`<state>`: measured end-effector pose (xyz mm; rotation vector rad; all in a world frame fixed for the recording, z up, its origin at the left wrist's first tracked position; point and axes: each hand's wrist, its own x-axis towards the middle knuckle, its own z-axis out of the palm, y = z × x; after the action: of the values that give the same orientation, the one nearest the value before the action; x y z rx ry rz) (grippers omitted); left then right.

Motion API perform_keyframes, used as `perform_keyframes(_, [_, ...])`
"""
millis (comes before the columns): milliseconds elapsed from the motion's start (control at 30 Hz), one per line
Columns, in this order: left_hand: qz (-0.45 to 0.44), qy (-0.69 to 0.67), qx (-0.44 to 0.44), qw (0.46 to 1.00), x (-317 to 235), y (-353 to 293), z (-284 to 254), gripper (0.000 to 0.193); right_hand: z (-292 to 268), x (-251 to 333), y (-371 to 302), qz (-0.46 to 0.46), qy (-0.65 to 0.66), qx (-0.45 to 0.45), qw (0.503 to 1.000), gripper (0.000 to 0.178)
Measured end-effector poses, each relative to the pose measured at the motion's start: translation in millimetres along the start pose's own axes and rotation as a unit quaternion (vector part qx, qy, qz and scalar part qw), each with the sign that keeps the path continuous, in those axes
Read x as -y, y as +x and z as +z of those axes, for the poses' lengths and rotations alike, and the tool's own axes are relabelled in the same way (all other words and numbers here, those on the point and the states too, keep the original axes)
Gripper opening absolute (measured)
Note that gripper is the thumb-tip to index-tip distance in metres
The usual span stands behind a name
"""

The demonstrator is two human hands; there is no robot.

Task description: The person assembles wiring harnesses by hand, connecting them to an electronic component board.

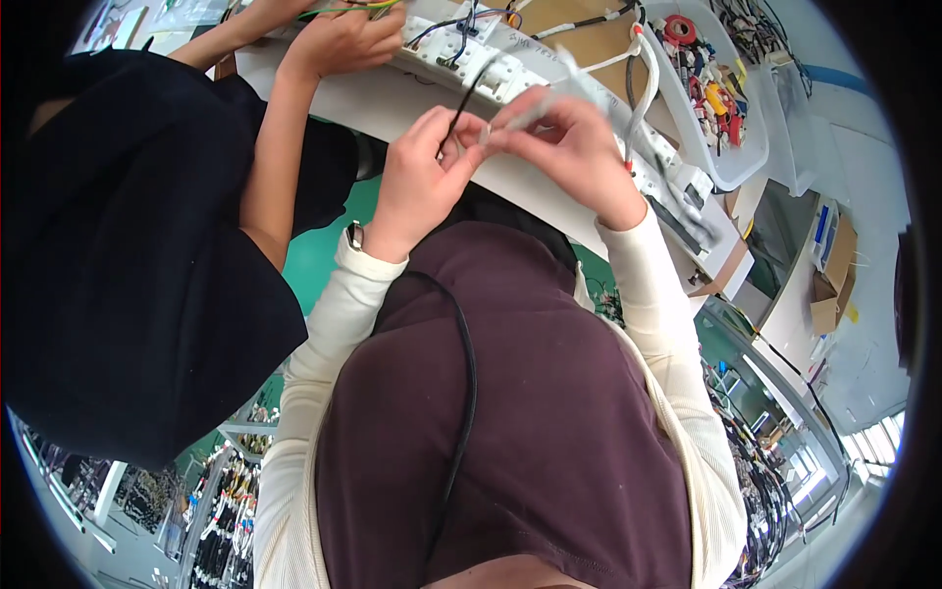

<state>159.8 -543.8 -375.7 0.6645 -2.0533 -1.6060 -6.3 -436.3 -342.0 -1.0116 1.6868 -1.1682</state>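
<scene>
My left hand (424,182) is closed, its thumb and fingertips pinched together in front of me. A thin black cable (459,120) passes by its fingers, and a longer black cable (467,344) hangs down over my clothing from near that wrist. My right hand (569,147) is closed too, its fingertips meeting the left ones. A small whitish piece (485,134) shows between the two hands. From the right hand rises a blurred whitish strip (561,86), its kind unclear. Fingers partly hide what both hands hold.
On the bench (392,108) lies a row of white connector blocks (510,74) with wires. A clear bin (751,162) holds red and yellow parts. At left, a co-worker's hand (343,44) handles coloured wires. A cardboard box (832,280) stands far right; bundled cables (231,520) hang behind.
</scene>
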Motion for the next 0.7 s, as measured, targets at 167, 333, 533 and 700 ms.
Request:
perform_keyframes(167, [-0.029, -0.117, -0.154, 0.981, 30, 0, 20, 0.016, 6, -33, 22, -0.324, -0.296, -0.157, 0.885, 0.024])
perform_keyframes(333, [-0.243, -0.272, -0.106, 0.925, 35, -4, 9, 0.012, 18, -49, 33, -0.349, -0.345, -0.241, 0.837, 0.022])
perform_keyframes(533, [-0.241, -0.342, -0.085, 0.904, 47, 18, 26, 0.015, 18, -35, 41, -0.214, -0.352, -0.194, 0.890, 0.013])
perform_keyframes(700, [-0.258, -0.353, -0.085, 0.895, 44, 37, 38, 0.023, -2, -22, 58, -0.004, -0.249, -0.108, 0.963, 0.025])
